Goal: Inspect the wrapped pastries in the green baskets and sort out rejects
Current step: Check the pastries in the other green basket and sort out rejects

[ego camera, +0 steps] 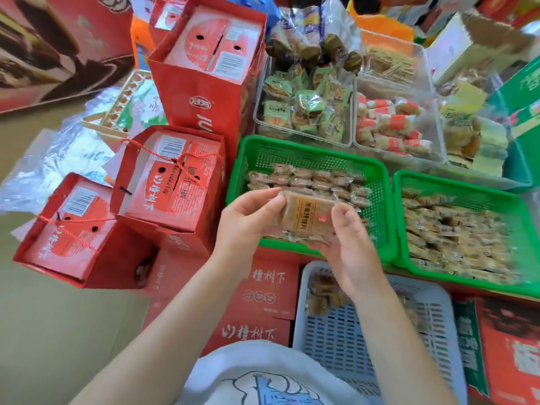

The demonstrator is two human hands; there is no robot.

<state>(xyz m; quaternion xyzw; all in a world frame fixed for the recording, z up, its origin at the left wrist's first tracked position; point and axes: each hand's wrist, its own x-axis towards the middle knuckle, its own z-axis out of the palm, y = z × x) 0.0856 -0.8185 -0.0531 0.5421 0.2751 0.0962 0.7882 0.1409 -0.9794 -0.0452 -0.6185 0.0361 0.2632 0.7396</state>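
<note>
A wrapped pastry (305, 219) is held up at the centre of the frame, above the near edge of the left green basket (377, 206). It is gripped by both hands: the left hand (248, 223) has its fingers curled round the pastry's left end, and the right hand (347, 244) pinches the right end, thumb on the front and fingers underneath. The wrapper is clear, with a tan label bearing dark characters and a small red mark.

The left basket is seen partly filled with rows of similar pastries (315, 178) stacked toward its far side. A second green basket (467, 182), at the right of the frame, is filled with more wrapped pastries (455, 232); its contents are blurred. A pale grey basket (420, 323) lies at the lower centre, under the right forearm, with a few brown wrapped pieces (324, 296) in its upper left corner.

Clear bins (352, 135) of other packaged snacks are found behind the green baskets, at the upper centre. Red gift bags (201, 106) holding red boxes stand on the floor at the left, and red cartons (263, 290) lie beneath the baskets. A white printed shirt (257, 378) is visible at the bottom edge.
</note>
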